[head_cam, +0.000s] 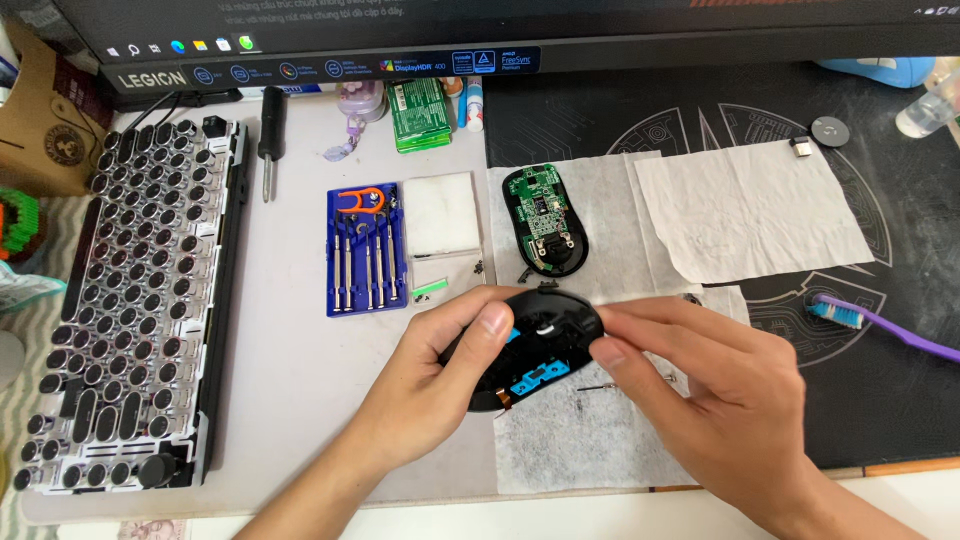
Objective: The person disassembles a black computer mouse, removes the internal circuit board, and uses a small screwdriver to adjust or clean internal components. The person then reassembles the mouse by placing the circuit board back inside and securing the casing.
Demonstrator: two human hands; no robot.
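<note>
My left hand (430, 375) and my right hand (715, 385) both hold a black computer mouse shell (545, 345) turned so its inside shows, with blue plastic parts and a white scroll wheel. The left thumb presses on its near-left rim; the right fingers grip its right edge. Just beyond it, on a white tissue (590, 440), lies the mouse's black base with a green circuit board (542, 215).
A blue case of small screwdrivers (367, 250) and a folded white pad (441, 213) lie to the left, beside a round-key keyboard (130, 300). A black-handled screwdriver (270, 135), a second tissue (750, 205), a purple toothbrush (885, 325) and tiny screws (480, 267) are around; a monitor base stands behind.
</note>
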